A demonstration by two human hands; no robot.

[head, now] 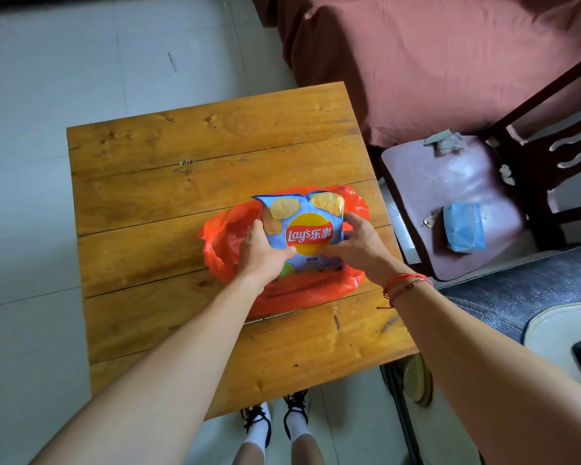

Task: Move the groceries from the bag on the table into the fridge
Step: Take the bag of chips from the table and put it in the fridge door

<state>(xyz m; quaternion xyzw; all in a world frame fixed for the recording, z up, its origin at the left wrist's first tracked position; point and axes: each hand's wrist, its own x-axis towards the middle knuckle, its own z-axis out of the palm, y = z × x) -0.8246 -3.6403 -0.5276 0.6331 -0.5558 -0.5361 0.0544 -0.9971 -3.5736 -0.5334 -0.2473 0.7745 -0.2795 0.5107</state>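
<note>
Head view: both hands, left hand [264,251] and right hand [356,241], are gripping the light-blue foil crisp packet [304,229] above the orange plastic bag [296,293], fridge step pending.

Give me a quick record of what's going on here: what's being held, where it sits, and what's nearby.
held item: blue Lay's chip bag, gripped at its sides by left hand and right hand
position: lower end inside the orange plastic bag
surface: wooden table
nearby: chair with a blue packet on its seat
fridge: not in view
</note>
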